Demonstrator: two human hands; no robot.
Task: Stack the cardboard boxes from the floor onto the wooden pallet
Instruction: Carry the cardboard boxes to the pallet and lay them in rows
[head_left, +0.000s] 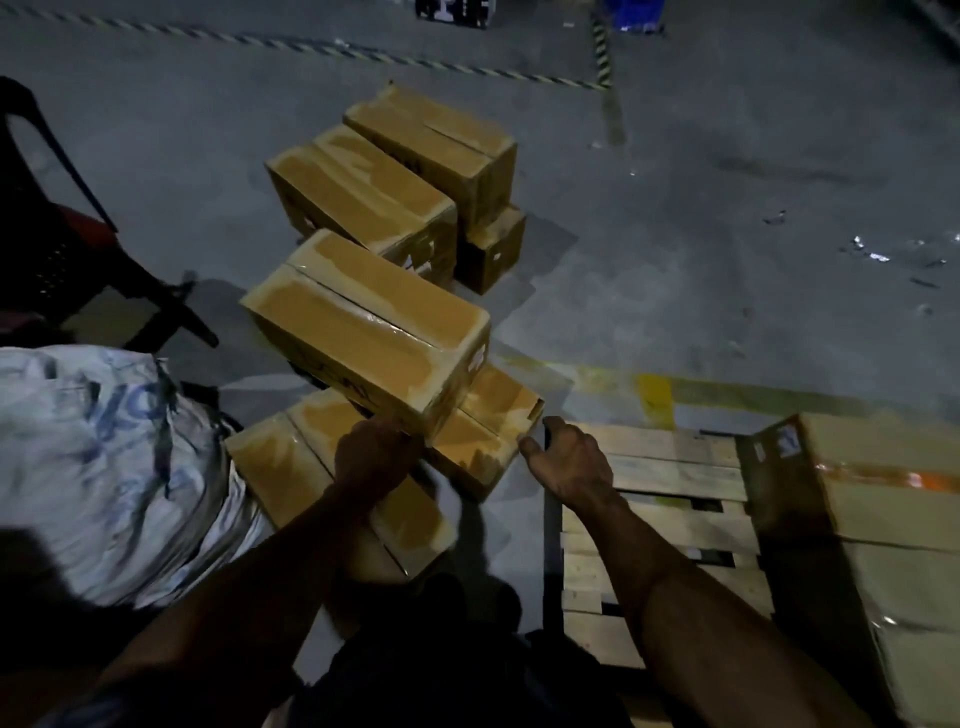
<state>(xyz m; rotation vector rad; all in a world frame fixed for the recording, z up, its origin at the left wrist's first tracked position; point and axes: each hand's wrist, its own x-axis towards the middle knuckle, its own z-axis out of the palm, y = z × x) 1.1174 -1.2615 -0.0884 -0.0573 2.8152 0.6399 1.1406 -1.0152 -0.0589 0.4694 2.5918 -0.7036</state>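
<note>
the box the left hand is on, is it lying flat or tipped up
Tipped up: the box leans on a lower box, its far end raised, left hand at its near corner.
</note>
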